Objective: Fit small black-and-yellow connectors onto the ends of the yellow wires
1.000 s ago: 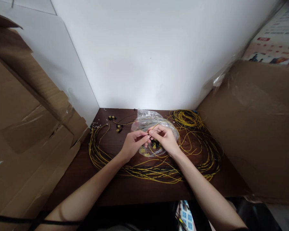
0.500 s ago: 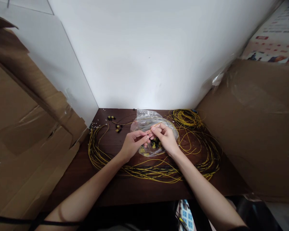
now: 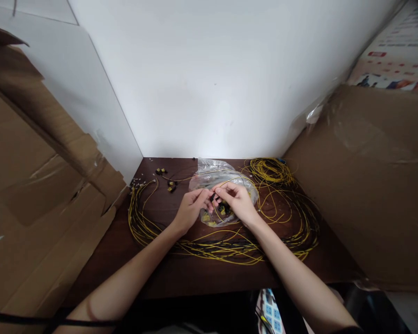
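Fingertips of both hands meet over a clear plastic bag (image 3: pixel 212 167) that holds small black and yellow parts (image 3: pixel 224 208). My left hand (image 3: pixel 191 208) is closed in a pinch at a small black piece (image 3: pixel 213 196). From the right, my right hand (image 3: pixel 238 202) pinches at the same spot, on a thin yellow wire that runs up from the fingers. How the wire and the black piece touch is too small to tell. Long yellow and black wires (image 3: pixel 223 250) curve around the bag on the dark table (image 3: pixel 174 278).
A yellow wire coil (image 3: pixel 270 171) lies at the back right. Several small black and yellow parts (image 3: pixel 171 186) sit left of the bag. Cardboard stands at left (image 3: pixel 38 185) and right (image 3: pixel 369 185), with a white wall (image 3: pixel 209 93) behind. Below the table edge is a power strip (image 3: pixel 271 313).
The fingertips have shifted slightly, and the right fingers now sit a little lower and further left. A black piece shows more clearly between the hands.
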Available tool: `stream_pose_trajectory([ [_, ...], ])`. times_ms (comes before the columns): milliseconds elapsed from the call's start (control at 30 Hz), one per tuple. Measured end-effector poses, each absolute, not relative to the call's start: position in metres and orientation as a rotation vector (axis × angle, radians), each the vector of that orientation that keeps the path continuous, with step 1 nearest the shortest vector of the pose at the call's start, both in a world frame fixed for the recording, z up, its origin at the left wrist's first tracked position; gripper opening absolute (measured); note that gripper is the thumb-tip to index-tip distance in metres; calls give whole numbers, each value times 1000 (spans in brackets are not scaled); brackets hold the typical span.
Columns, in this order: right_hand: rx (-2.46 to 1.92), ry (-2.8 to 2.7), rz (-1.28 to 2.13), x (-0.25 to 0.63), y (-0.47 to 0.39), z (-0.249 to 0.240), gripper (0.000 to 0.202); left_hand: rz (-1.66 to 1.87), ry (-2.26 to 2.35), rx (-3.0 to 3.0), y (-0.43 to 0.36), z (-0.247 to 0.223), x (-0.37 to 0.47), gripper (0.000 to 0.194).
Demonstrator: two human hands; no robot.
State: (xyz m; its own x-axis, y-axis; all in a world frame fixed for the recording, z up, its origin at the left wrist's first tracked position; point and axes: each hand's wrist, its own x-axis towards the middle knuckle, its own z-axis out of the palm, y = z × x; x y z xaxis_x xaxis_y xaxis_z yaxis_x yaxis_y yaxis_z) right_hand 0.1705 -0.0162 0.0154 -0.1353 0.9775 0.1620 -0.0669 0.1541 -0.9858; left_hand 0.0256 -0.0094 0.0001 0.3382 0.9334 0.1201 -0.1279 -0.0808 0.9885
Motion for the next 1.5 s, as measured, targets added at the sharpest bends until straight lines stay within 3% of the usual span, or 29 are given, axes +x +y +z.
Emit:
stream_pose_trajectory([
  [333,-1040,-1388,1095,174,-11,10,27,1186,1010,1526,-7,0,21,20],
  [533,-1003,-1453,1115,170,-14,4,26,1221,1064,1572,-5,-4,19,23],
  [933,-1143,-1892,656,171,-18,5,20,1292,1057,1579,-4,-3,19,16],
  [1500,-1238,-2083,542,173,-17,-1,19,1455,727,879,10,12,2,8],
])
